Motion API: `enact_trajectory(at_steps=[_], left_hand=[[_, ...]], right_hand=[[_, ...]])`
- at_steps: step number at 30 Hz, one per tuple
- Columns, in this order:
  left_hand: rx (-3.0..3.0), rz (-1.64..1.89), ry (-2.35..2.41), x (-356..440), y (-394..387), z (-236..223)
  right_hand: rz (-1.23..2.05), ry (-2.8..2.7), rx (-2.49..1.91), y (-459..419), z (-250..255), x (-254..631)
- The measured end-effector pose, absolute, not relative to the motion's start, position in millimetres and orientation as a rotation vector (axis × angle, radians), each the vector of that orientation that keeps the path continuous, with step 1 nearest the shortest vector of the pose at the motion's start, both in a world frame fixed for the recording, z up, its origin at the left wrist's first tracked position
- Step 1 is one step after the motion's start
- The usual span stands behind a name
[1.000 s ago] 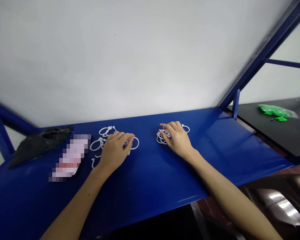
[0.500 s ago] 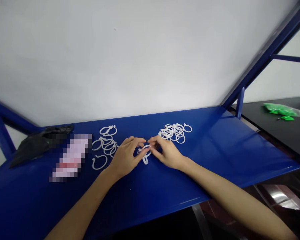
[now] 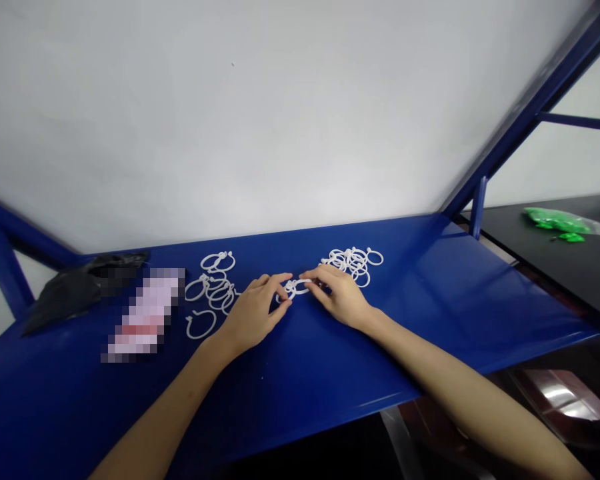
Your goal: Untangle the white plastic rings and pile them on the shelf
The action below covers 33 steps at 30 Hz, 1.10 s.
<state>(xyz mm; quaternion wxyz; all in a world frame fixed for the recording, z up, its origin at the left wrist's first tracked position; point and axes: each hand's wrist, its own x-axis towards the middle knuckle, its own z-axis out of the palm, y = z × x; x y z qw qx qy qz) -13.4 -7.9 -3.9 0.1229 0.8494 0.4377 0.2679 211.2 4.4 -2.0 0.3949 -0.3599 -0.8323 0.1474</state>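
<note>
Between my hands is a pair of linked white plastic curtain rings (image 3: 301, 289), close to the blue tabletop. My left hand (image 3: 255, 310) has its thumb and index finger around the left ring, its fingers curved. At the right ring's far edge, the thumb and fingers of my right hand (image 3: 343, 293) pinch it. Left of my left hand lie several loose white rings (image 3: 201, 325), some with their ends apart; the hand covers part of this group. Beyond my right hand sits a heap of white rings (image 3: 375, 258), overlapping one another.
A black plastic bag (image 3: 63, 300) and a pixelated pink item (image 3: 153, 307) lie on the left of the blue table (image 3: 300, 393). A white wall (image 3: 280, 133) rises behind. Blue metal frames (image 3: 477, 207) flank the table. At right, a black table (image 3: 565, 267) carries a green bagged item (image 3: 560, 221).
The linked rings have gone from tilted, one hanging downward, to lying flatter and side by side. My right hand has shifted slightly right, away from my left.
</note>
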Motion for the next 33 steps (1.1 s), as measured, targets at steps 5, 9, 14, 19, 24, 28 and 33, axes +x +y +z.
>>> enact_trajectory(at_steps=[5,9,14,19,24,28,33], left_hand=[[2.510,0.734,1.373,-15,-8,-4],[2.568,0.718,1.466,-16,-7,0],[2.617,0.680,1.516,-17,-4,-3],[2.649,0.810,1.566,-16,-5,-4],[2.576,0.981,1.509,-11,-6,-3],[2.467,1.042,1.490,-8,-8,-3],[2.414,1.129,1.450,-6,-9,-3]], right_hand=[[0.377,-2.125,-0.949,6,-6,212],[0.383,-2.142,-0.967,4,-4,211],[0.385,-2.088,-0.976,3,-1,210],[0.422,-2.013,-0.966,3,-1,210],[0.442,-1.991,-0.929,-1,-2,209],[0.522,-1.987,-0.912,-3,-3,207],[0.663,-1.978,-0.907,-7,-4,203]])
